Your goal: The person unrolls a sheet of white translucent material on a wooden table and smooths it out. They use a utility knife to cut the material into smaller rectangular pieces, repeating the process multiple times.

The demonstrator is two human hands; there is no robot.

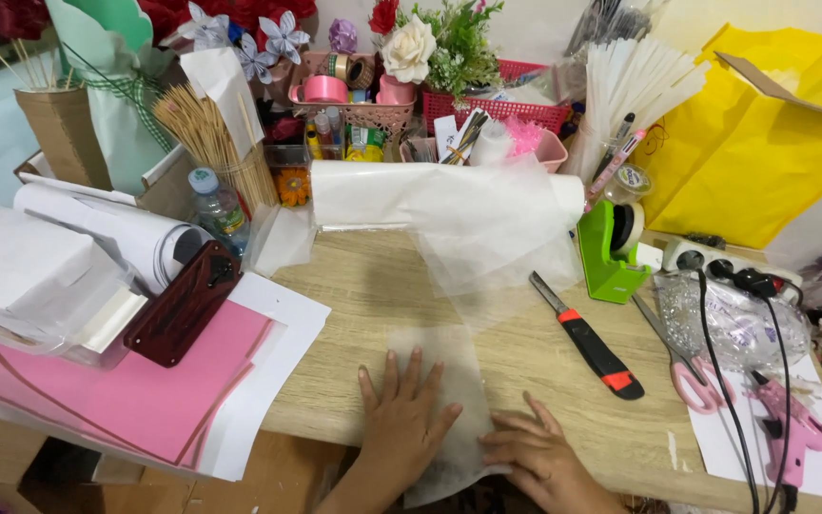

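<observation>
At the near edge of the wooden table (525,371), a thin, translucent white sheet (449,400) was laid flat, its far end running up to a roll of the same material (430,195) lying across the table. The sheet was slightly crinkled and pale enough for the wood grain to be seen through it. The left hand (401,419) was pressed palm-down on the sheet, its fingers (416,366) spread wide and nothing gripped. The right hand (539,457) was rested at the sheet's right edge, fingers loosely extended and touching it, nothing held. The sheet was thus pinned beneath the left hand and beside the right. A black-and-orange utility knife (587,338) lay near on the right.
</observation>
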